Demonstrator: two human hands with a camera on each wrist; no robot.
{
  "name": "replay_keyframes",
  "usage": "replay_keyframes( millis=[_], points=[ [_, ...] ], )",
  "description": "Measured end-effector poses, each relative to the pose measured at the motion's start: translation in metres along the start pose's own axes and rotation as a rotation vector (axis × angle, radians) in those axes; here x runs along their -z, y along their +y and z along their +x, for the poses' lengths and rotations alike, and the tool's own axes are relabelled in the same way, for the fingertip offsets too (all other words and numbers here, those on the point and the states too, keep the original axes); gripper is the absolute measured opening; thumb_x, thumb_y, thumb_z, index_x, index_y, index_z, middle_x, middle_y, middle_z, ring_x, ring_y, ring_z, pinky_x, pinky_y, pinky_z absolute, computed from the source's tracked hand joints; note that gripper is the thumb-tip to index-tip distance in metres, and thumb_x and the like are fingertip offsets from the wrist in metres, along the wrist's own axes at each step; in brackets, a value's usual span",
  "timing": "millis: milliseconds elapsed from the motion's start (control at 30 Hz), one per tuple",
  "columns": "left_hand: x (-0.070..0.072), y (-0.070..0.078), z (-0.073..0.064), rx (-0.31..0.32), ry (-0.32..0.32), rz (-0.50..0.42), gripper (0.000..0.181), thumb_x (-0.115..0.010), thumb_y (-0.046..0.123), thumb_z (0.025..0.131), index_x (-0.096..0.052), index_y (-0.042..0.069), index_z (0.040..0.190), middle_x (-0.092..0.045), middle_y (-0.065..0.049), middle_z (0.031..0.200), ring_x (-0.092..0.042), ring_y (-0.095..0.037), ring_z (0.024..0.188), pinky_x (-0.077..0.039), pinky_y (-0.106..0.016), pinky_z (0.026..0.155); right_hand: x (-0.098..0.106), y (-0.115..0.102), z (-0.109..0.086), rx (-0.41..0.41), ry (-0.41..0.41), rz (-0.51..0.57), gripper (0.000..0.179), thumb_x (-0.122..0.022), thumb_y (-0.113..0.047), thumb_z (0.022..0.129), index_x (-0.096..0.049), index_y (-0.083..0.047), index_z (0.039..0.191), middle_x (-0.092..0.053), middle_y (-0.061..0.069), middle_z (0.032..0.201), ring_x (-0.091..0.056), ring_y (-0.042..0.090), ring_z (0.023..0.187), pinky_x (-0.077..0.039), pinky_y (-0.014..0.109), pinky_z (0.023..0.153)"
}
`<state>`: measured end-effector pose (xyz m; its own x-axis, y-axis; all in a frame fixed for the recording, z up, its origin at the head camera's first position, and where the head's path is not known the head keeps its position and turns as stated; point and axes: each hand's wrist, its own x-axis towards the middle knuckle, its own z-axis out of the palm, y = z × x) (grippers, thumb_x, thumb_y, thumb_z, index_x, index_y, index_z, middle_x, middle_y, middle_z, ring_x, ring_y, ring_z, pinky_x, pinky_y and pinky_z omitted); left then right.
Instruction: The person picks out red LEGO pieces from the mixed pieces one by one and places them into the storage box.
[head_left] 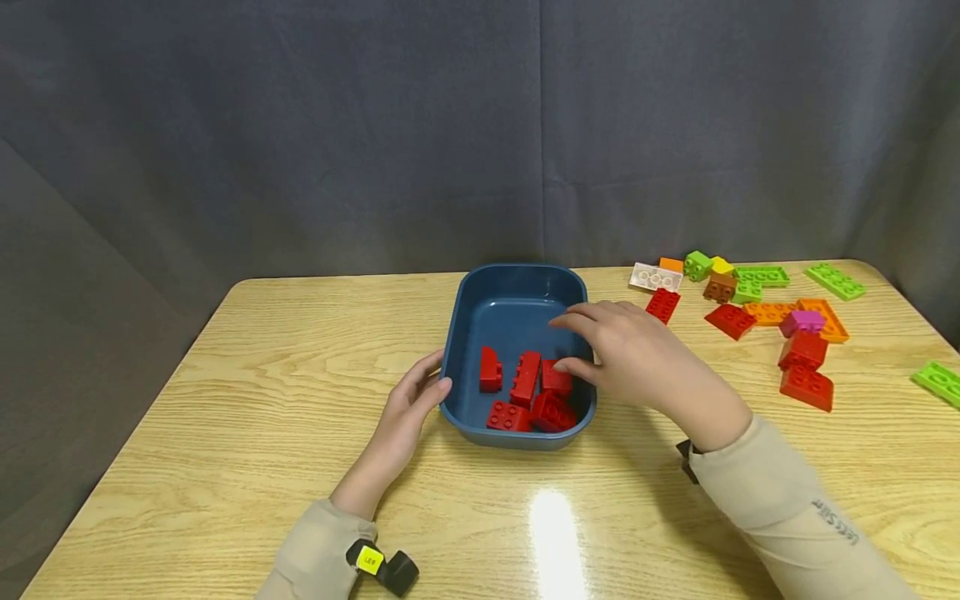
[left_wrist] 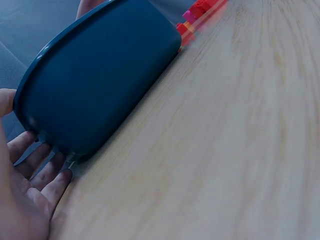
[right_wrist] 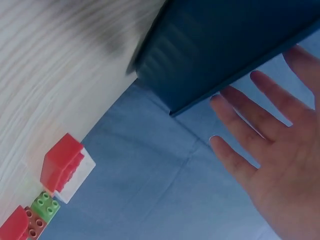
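Observation:
A deep blue plastic bin (head_left: 517, 312) stands on the wooden table, with several red toy bricks (head_left: 526, 377) gathered in its near half. My left hand (head_left: 408, 408) holds the bin at its left side, thumb at the rim and fingers against the outer wall. In the left wrist view the fingertips (left_wrist: 61, 176) of that hand lie low on the bin's corner. Over the bin's right rim reaches my right hand (head_left: 618, 346), thumb and fingers spread apart with nothing between them. Its thumb overlaps a red brick (head_left: 556, 382) in the head view.
Loose bricks lie at the right: a white one (head_left: 655, 277), a red one (head_left: 663, 305), a brown one (head_left: 720, 288), orange and green plates, and a red pair (head_left: 804, 367) nearer. A green plate (head_left: 939, 382) sits near the right edge. A dark curtain (head_left: 375, 142) hangs behind the table.

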<state>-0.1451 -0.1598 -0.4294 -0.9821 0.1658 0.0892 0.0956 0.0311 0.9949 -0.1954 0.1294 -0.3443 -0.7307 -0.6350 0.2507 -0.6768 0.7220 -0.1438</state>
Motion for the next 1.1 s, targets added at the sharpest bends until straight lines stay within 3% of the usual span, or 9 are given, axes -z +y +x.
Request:
replay_keyframes(
  millis=[500, 700, 933, 1100],
  points=[
    [-0.001, 0.001, 0.000, 0.004, 0.003, 0.004, 0.050, -0.051, 0.018, 0.102, -0.040, 0.004, 0.149, -0.041, -0.016, 0.151, -0.045, -0.030, 0.134, -0.038, -0.027, 0.106, 0.015, 0.022, -0.006, -0.138, -0.002, -0.028, 0.048, -0.075, -0.032, 0.089, -0.065, -0.003, 0.127, -0.064, 0.017, 0.125, -0.060, 0.037, 0.113, -0.046, 0.054, 0.097],
    [-0.001, 0.001, 0.000, 0.003, 0.000, -0.001, 0.050, -0.050, 0.018, 0.102, -0.039, 0.003, 0.149, -0.040, -0.016, 0.151, -0.044, -0.030, 0.135, -0.039, -0.027, 0.106, 0.021, 0.029, -0.010, -0.216, -0.055, -0.027, 0.049, -0.071, -0.031, 0.092, -0.062, -0.003, 0.131, -0.062, 0.021, 0.127, -0.061, 0.040, 0.108, -0.046, 0.057, 0.094],
    [-0.001, 0.001, 0.000, 0.004, 0.002, 0.003, 0.051, -0.051, 0.018, 0.102, -0.039, 0.003, 0.149, -0.041, -0.016, 0.151, -0.045, -0.030, 0.134, -0.038, -0.028, 0.106, 0.026, 0.041, -0.015, -0.301, -0.084, -0.021, 0.051, -0.070, -0.032, 0.093, -0.059, -0.003, 0.133, -0.057, 0.025, 0.133, -0.053, 0.044, 0.122, -0.043, 0.060, 0.098],
    [0.000, 0.000, 0.000, 0.003, 0.002, 0.008, 0.050, -0.051, 0.019, 0.102, -0.040, 0.004, 0.149, -0.042, -0.016, 0.151, -0.045, -0.030, 0.134, -0.039, -0.029, 0.106, 0.025, 0.052, -0.017, -0.354, -0.116, -0.053, 0.054, -0.068, -0.033, 0.094, -0.056, -0.003, 0.136, -0.054, 0.028, 0.135, -0.052, 0.047, 0.121, -0.044, 0.063, 0.093]
  ],
)
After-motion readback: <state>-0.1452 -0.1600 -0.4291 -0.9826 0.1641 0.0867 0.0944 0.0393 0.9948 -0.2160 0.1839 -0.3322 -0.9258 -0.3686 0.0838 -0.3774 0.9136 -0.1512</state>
